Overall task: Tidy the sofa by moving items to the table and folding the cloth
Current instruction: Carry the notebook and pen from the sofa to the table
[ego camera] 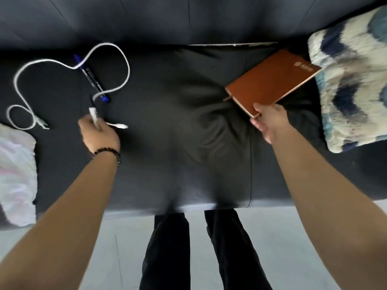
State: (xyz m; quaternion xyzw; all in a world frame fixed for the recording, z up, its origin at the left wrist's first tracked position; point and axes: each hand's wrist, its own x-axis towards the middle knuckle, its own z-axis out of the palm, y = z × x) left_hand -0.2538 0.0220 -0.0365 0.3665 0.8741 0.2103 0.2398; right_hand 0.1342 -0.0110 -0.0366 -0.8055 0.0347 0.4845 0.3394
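In the head view, the left hand (pixel 98 132) pinches one end of the white charging cable (pixel 73 65), whose loops lie on the black sofa seat (pixel 167 122) across the blue marker pen (pixel 92 79). The right hand (pixel 270 120) grips the near corner of the brown notebook (pixel 272 80) just beside the patterned cushion (pixel 351 80). Gathering the cable slowly should keep it from dragging the pen, and a fuller grip would likely steady the notebook.

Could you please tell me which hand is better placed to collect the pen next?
Left, probably. The left hand is close to the pen, though it holds the cable; the right hand grips the notebook far across the sofa.
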